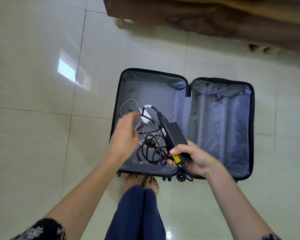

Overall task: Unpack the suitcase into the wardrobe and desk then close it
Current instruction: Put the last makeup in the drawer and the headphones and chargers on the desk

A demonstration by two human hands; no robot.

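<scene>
Suitcase (222,129), open: I count only white charger (146,116) left inside. Right grip (196,160) clasps black adapter (175,135); left grip (124,137) slack, empty.

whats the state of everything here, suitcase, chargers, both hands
suitcase: open flat on the floor
power adapter: held up in the right hand
black cable: tangled, hanging from the power adapter
white charger: lying in the suitcase
left hand: open, over the white charger

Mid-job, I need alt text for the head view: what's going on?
Right-hand grip holds a black power adapter with tangled cable above the open suitcase on the tiled floor. Left-hand grip hovers, blurred, near a white charger lying inside.
</scene>
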